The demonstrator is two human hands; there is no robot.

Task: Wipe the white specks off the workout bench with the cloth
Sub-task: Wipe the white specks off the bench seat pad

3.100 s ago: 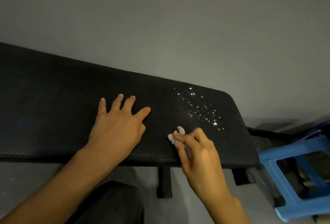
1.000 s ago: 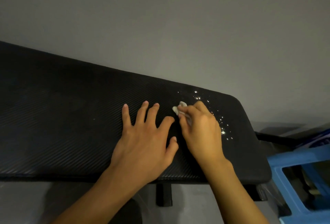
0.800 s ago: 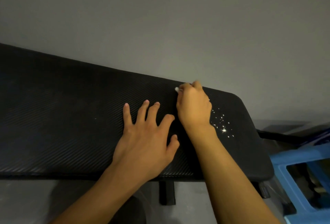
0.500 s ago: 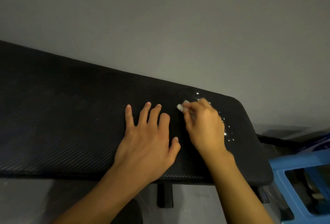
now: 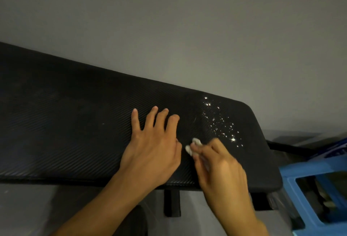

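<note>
Pulled back toward the near edge, right hand [image 5: 219,164] pinches the cloth [image 5: 192,147]; left hand [image 5: 152,151] lies flat on the bench [image 5: 65,123].

- Workout bench [image 5: 65,132]: black, ribbed padding, lying flat.
- White specks [image 5: 219,121]: scattered near bench's right end.
- Cloth [image 5: 193,146]: small white wad, near front edge.

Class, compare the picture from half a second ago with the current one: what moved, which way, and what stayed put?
The right hand, pinching the cloth, drew back from the far side of the bench toward its near edge, uncovering the specks. The left hand stayed flat on the bench; the cloth stayed in the same grip, and specks remain.
</note>
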